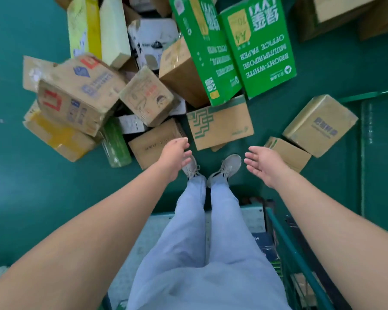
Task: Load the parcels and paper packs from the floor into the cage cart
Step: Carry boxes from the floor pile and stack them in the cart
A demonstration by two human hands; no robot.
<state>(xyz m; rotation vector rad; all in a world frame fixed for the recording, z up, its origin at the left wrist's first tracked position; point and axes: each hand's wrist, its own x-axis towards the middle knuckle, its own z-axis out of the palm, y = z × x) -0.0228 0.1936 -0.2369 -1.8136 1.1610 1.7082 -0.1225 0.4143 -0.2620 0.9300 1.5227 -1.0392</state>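
A heap of cardboard parcels lies on the green floor ahead of my feet. A brown parcel with a green zigzag print (220,125) sits just beyond both hands. Two green packs of office paper (259,43) lean on the heap behind it. A plain brown parcel (154,143) lies under my left hand (174,156), which hangs above it with loose fingers and holds nothing. My right hand (263,165) is spread, palm inward and empty, beside a small brown parcel (288,152). The cage cart's green frame (285,238) shows at lower right.
A shiny tan parcel (320,125) lies at the right near a green rail. Big printed cartons (78,92) pile at the left, yellow packs (85,27) behind them. A rolled green pack (115,144) lies by the left cartons. My shoes (211,167) stand close to the heap.
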